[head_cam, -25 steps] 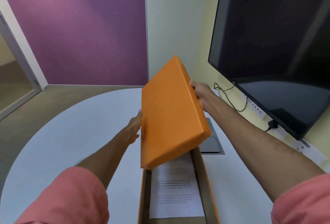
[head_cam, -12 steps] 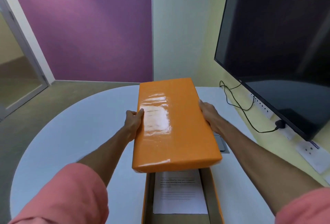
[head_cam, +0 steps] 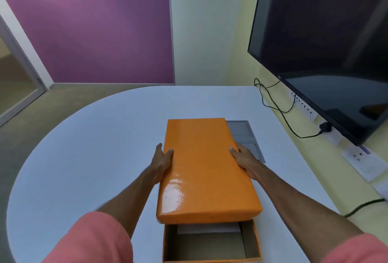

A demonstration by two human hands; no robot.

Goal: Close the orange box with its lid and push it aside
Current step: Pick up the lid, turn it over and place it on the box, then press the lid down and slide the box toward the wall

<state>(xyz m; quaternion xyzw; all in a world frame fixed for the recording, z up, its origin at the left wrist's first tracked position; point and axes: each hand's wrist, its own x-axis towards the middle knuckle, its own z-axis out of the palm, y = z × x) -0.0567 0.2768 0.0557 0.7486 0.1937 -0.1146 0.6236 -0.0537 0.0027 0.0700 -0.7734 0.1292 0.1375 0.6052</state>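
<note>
- Both hands on the lid [head_cam: 201, 168], one per long side.
- Left hand [head_cam: 161, 163]: thumb over the top edge, fingers along the left side, clamped on the lid.
- Right hand [head_cam: 243, 158]: thumb on the top at the right edge, rest of the hand down the right side, also clamped on the lid.
- Lid is top-up, roughly level, near end slightly raised; glossy glare on the near-left part.
- Lid sits over the far part of the box [head_cam: 211, 241], not seated. Near end of the box is open, brown inside visible.
- White paper [head_cam: 207, 229] in the box, only a strip shows under the lid's near edge.
- Box lies on the white table [head_cam: 84, 147], close to my edge, long axis pointing away from me.
- Grey panel [head_cam: 243, 134] in the tabletop just right of the lid's far end, partly covered by the lid and my right hand.
- Dark screen [head_cam: 327, 42] on the right wall, black cable [head_cam: 279, 107] hanging below it to a plug.
- Pink sleeves on both arms at frame bottom.
</note>
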